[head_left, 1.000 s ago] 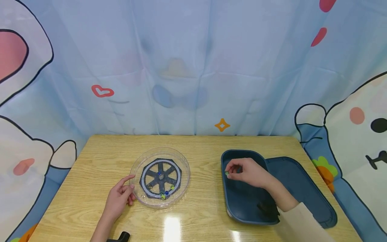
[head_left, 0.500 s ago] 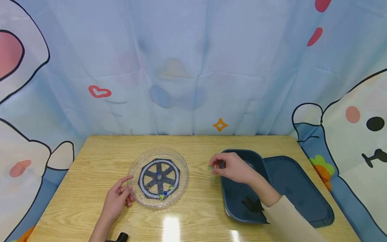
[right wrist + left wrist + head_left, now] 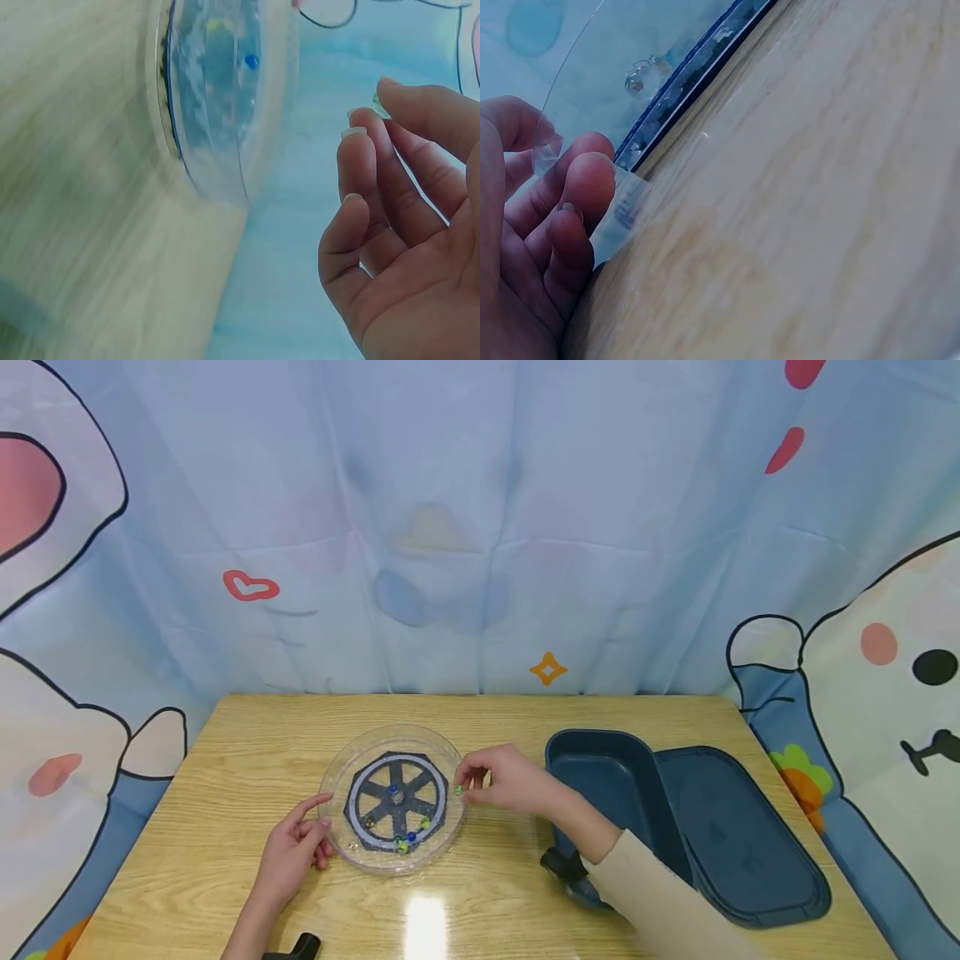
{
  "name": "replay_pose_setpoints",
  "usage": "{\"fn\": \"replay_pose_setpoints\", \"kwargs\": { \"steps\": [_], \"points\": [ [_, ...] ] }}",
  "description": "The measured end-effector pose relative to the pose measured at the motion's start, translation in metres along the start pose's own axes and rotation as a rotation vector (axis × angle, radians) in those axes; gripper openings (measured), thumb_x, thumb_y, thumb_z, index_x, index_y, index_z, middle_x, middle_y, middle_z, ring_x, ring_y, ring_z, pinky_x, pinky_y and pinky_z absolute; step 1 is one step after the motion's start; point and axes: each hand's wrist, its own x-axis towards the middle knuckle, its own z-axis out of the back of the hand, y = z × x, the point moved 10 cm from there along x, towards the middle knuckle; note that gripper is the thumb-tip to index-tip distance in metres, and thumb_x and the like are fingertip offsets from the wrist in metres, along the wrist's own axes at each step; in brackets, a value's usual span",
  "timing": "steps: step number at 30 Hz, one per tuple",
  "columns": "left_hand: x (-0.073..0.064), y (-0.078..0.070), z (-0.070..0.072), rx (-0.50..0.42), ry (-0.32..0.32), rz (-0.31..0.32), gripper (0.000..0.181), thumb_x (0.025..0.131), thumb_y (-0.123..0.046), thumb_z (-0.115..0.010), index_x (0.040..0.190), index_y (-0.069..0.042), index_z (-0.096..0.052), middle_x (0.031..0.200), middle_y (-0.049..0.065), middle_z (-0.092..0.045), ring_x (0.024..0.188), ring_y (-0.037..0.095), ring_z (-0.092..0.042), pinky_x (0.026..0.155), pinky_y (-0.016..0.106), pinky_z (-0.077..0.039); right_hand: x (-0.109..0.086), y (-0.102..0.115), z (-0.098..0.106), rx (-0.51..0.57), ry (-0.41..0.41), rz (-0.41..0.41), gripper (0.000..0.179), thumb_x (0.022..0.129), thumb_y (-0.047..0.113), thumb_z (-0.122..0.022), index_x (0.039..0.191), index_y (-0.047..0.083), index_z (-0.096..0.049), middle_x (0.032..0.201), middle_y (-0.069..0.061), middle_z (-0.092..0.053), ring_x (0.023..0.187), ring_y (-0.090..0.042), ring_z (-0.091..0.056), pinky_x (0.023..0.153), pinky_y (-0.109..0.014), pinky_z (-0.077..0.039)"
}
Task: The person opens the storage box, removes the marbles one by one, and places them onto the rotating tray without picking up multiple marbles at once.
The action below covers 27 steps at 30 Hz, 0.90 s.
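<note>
A round clear plastic dish (image 3: 392,865) lies on the table, a dark six-spoked wheel pattern (image 3: 398,823) showing within it. Several small blue, yellow-green and amber marbles are in the dish, a blue marble (image 3: 412,837) among them near the front. At its left rim, my left hand (image 3: 291,853) holds the edge between thumb and fingers; in the left wrist view the other fingers curl beside the rim. My right hand (image 3: 512,782) pinches a green marble (image 3: 381,109) between thumb and fingertips, right at the dish's right rim.
To the right stands a deep navy-blue bin (image 3: 603,770), partly hidden by my right forearm. A matching flat lid (image 3: 742,835) lies beside it. A patterned blue curtain (image 3: 450,527) hangs behind the wooden table (image 3: 270,735). Black wrist-worn gear (image 3: 558,862) shows by the right sleeve.
My right hand has moved left from over the navy bin to the dish's right rim, carrying the green marble. The left hand has stayed at the dish's left rim.
</note>
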Motion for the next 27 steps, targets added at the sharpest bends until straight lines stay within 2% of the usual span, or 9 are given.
{"fn": "replay_pose_setpoints", "kwargs": {
  "steps": [9,16,22,27],
  "points": [
    [-0.001,-0.001,0.0,0.012,-0.002,-0.011,0.036,0.102,-0.011,-0.057,0.138,-0.007,-0.055,0.063,0.011,-0.061,0.046,0.021,-0.055,0.049,0.032,-0.051,0.017,0.008,-0.027,0.014,0.034,0.034,0.011,0.091,0.011,-0.074,0.101,0.011,-0.071,0.086,0.011,-0.063,0.077,-0.004,-0.059,0.067,-0.026,-0.05],
    [0.0,-0.001,0.001,0.004,-0.008,-0.003,0.036,0.102,-0.01,-0.058,0.138,-0.008,-0.056,0.063,0.01,-0.061,0.046,0.021,-0.055,0.049,0.031,-0.051,0.021,-0.002,-0.042,0.079,0.062,-0.024,0.01,0.09,0.011,-0.075,0.098,0.016,-0.071,0.084,0.011,-0.063,0.075,-0.006,-0.059,0.068,-0.027,-0.051],
    [-0.001,-0.001,0.001,-0.002,0.001,-0.007,0.037,0.102,-0.011,-0.058,0.139,-0.006,-0.055,0.064,0.01,-0.061,0.046,0.021,-0.055,0.049,0.032,-0.052,0.022,-0.006,-0.049,0.075,0.077,-0.043,0.01,0.09,0.009,-0.075,0.097,0.016,-0.07,0.083,0.01,-0.063,0.074,-0.007,-0.059,0.068,-0.026,-0.051],
    [-0.001,-0.003,0.0,-0.008,0.0,-0.014,0.036,0.102,-0.01,-0.058,0.137,-0.005,-0.056,0.063,0.011,-0.061,0.046,0.018,-0.055,0.048,0.032,-0.052,0.021,-0.007,-0.05,0.061,0.082,-0.044,0.011,0.09,0.01,-0.075,0.101,0.01,-0.071,0.087,0.01,-0.063,0.076,-0.006,-0.058,0.069,-0.026,-0.051]
  ]
}}
